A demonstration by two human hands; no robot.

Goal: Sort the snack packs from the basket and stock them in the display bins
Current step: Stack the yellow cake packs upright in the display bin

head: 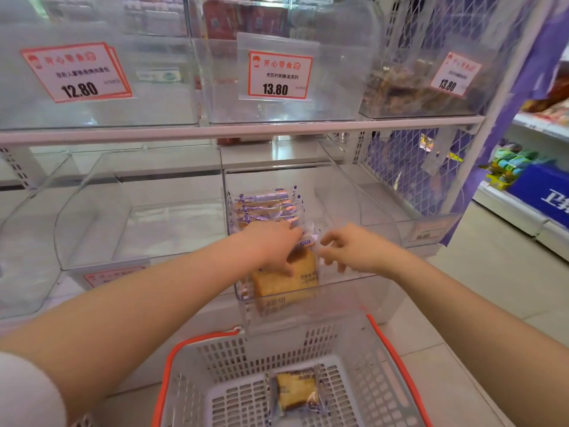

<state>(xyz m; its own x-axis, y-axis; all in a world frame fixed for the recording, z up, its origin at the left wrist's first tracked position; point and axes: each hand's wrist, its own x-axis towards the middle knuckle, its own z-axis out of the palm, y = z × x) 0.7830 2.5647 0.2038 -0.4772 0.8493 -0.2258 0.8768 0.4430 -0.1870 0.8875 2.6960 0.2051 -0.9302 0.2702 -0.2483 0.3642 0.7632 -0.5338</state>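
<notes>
A clear display bin (308,306) on the lower shelf holds a row of upright bread snack packs (264,208) at its back. At the bin's front stands another bread pack (289,280), toast-coloured in a clear wrapper. My left hand (271,245) grips this pack by its top left. My right hand (345,246) is at the wrapper's right edge with its fingers curled; whether it pinches the wrapper is unclear. Below, a grey basket with an orange rim (197,392) holds one bread pack (297,392) lying flat.
Empty clear bins (138,226) flank the stocked one on the left, and another (378,204) on the right. The upper shelf carries bins with price tags 12.80 (78,72) and 13.80 (278,75). A shelf of goods (529,186) stands across the aisle, right.
</notes>
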